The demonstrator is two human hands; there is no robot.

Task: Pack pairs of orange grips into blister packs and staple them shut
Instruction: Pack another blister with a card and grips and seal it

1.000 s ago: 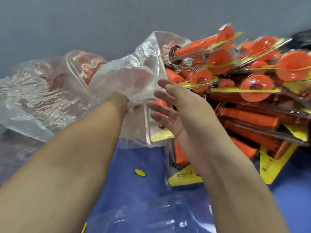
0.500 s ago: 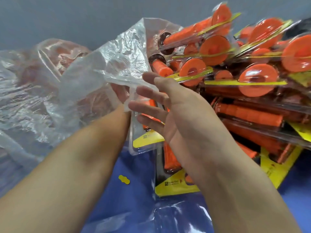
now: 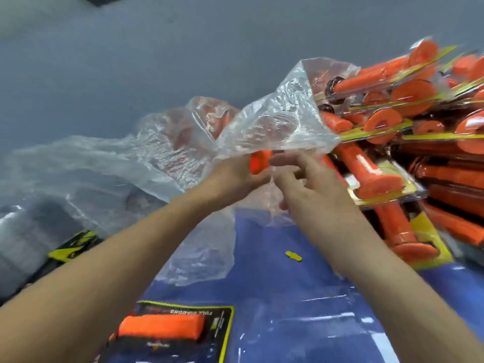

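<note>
Many sealed clear blister packs (image 3: 379, 184) of orange grips on yellow cards, heaped at right on the blue counter (image 3: 275, 297); well over ten, too overlapped for an exact count. Judged finished, though staples too small to see.

One open blister pack with black-and-yellow card (image 3: 183, 334) at the near edge; holds one orange ribbed grip (image 3: 162, 327), so judged half filled, with second grip and stapling outstanding.

One loose orange grip (image 3: 259, 163), clasped in curled fingers of the left hand (image 3: 235, 176), just under the raised edge of one crinkled clear plastic bag (image 3: 275, 121); probably the missing partner.

One right hand (image 3: 309, 187), just beside the left; fingers (image 3: 284, 162) loosely bent, nothing plainly held.

One small yellow scrap (image 3: 293, 256) on the counter. One black-and-yellow card (image 3: 70, 247) at far left, blurred. Stapler: none in view.
</note>
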